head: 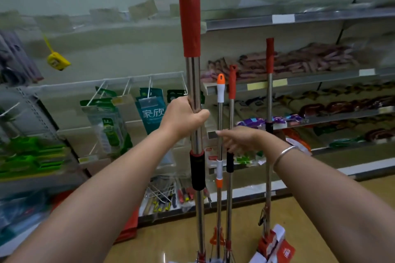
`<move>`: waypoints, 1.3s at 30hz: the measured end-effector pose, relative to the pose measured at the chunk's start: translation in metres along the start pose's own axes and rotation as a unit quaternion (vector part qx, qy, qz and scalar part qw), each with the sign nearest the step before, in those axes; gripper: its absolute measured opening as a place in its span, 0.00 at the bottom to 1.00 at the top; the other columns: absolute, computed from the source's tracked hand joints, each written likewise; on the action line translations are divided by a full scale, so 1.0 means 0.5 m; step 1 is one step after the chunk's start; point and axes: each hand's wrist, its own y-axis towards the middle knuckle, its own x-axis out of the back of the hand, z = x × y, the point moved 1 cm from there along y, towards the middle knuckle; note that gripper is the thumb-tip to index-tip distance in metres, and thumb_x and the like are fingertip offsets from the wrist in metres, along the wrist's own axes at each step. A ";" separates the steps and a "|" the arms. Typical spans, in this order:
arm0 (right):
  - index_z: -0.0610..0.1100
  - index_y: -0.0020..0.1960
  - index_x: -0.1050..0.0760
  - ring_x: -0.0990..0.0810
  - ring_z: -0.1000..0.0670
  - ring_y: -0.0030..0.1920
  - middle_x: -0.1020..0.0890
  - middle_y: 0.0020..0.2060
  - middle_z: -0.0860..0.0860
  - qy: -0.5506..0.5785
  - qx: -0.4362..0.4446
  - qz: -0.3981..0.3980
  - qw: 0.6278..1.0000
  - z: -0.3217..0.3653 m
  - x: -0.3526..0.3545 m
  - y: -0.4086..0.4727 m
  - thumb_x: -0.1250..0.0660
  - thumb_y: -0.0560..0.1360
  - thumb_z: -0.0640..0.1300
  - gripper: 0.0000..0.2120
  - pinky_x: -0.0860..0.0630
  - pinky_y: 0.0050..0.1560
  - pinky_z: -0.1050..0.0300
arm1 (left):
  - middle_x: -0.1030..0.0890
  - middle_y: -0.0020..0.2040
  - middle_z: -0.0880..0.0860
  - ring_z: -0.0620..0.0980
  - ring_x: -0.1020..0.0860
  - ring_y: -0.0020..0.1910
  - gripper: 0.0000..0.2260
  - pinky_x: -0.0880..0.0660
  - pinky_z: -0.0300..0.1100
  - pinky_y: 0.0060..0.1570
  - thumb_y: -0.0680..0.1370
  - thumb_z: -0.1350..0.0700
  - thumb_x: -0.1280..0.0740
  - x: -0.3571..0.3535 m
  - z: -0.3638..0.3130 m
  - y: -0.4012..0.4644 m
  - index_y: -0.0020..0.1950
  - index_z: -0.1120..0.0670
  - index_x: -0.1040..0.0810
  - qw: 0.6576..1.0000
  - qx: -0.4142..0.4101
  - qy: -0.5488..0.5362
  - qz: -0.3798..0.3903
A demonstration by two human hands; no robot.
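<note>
My left hand (183, 116) grips the steel shaft of a tall mop pole (193, 77), below its long red top sleeve and above a black grip. The pole stands upright in front of me. My right hand (239, 137), with a silver bangle on the wrist, reaches left with fingers extended in front of two thinner poles: a white-and-orange pole (220, 89) and a red-topped pole (232, 83). Whether the fingers touch them is unclear. A fourth red-topped pole (270, 83) stands further right, with a red-and-white mop head at its foot.
Shop shelving (320, 80) with packaged goods runs along the right. Hooks with hanging packets (152, 109) fill the middle, green goods (32, 156) the left. Hand tools (166, 200) lie on the bottom shelf. A yellow tag (57, 61) hangs at the upper left. Tan floor (310, 220) lies below.
</note>
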 end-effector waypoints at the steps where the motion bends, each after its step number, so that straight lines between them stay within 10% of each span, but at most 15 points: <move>1: 0.38 0.69 0.33 0.23 0.43 0.59 0.23 0.62 0.41 -0.015 -0.026 -0.024 0.999 -0.021 0.004 0.015 0.40 0.76 0.60 0.31 0.25 0.55 0.50 | 0.37 0.24 0.48 0.49 0.37 0.24 0.18 0.37 0.42 0.30 0.70 0.58 0.33 -0.002 0.003 0.006 0.25 0.53 0.40 1.000 -0.003 -0.015 0.013; 8: 0.45 0.50 0.30 0.23 0.47 0.49 0.23 0.52 0.43 -0.065 -0.124 -0.079 0.987 -0.101 -0.029 0.090 0.40 0.78 0.53 0.11 0.26 0.55 0.52 | 0.36 0.23 0.48 0.48 0.36 0.23 0.17 0.36 0.41 0.29 0.67 0.55 0.33 -0.033 0.072 0.049 0.26 0.51 0.40 0.994 0.040 0.002 0.101; 12: 0.42 0.59 0.31 0.27 0.49 0.44 0.26 0.43 0.48 -0.080 -0.140 -0.087 0.983 -0.125 -0.040 0.134 0.39 0.78 0.53 0.17 0.28 0.51 0.54 | 0.33 0.26 0.48 0.49 0.32 0.27 0.15 0.33 0.43 0.32 0.68 0.56 0.32 -0.060 0.138 0.049 0.28 0.51 0.38 0.983 0.118 0.023 0.139; 18: 0.37 0.61 0.27 0.25 0.42 0.61 0.23 0.60 0.40 -0.081 -0.128 -0.124 0.981 -0.160 -0.022 0.216 0.37 0.78 0.44 0.15 0.30 0.59 0.52 | 0.28 0.32 0.49 0.48 0.27 0.33 0.11 0.32 0.40 0.31 0.70 0.53 0.31 -0.101 0.232 0.037 0.33 0.52 0.32 0.963 0.182 0.098 0.174; 30: 0.37 0.54 0.27 0.24 0.47 0.40 0.23 0.44 0.44 -0.019 -0.160 -0.176 0.971 -0.214 -0.013 0.409 0.36 0.77 0.43 0.10 0.29 0.35 0.57 | 0.20 0.45 0.49 0.53 0.21 0.45 0.18 0.22 0.47 0.47 0.62 0.39 0.36 -0.172 0.328 0.098 0.48 0.45 0.23 0.934 0.233 0.182 0.199; 39: 0.41 0.67 0.39 0.25 0.40 0.62 0.25 0.61 0.41 0.074 -0.153 -0.212 0.963 -0.238 -0.006 0.483 0.35 0.76 0.40 0.22 0.26 0.58 0.47 | 0.20 0.48 0.51 0.53 0.22 0.50 0.12 0.24 0.47 0.51 0.69 0.46 0.32 -0.239 0.359 0.142 0.51 0.47 0.22 0.928 0.218 0.178 0.243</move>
